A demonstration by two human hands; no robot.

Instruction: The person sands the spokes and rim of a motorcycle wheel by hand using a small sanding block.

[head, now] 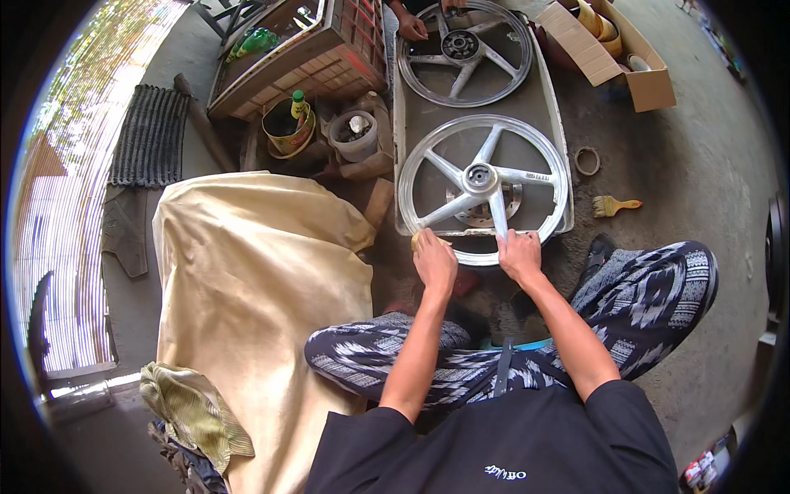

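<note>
A silver five-spoke motorcycle wheel (487,148) rests on the near part of a shallow rectangular tray (558,139), its near rim overhanging the tray's edge. My left hand (434,259) presses a small yellowish pad (419,239) against the rim at the wheel's near left. With my right hand (520,254) I grip the wheel at the near rim, beside the lower spoke. Under the spokes a perforated brake disc (494,213) shows in part. A second, darker five-spoke wheel (453,77) lies at the tray's far end.
Another person's hand (412,28) is at the far wheel. On the floor to the right are a paintbrush (608,206), a ring (587,161) and an open cardboard box (651,89). To the left stand a yellow bucket (287,139), a white bucket (358,148) and a beige cover (259,259).
</note>
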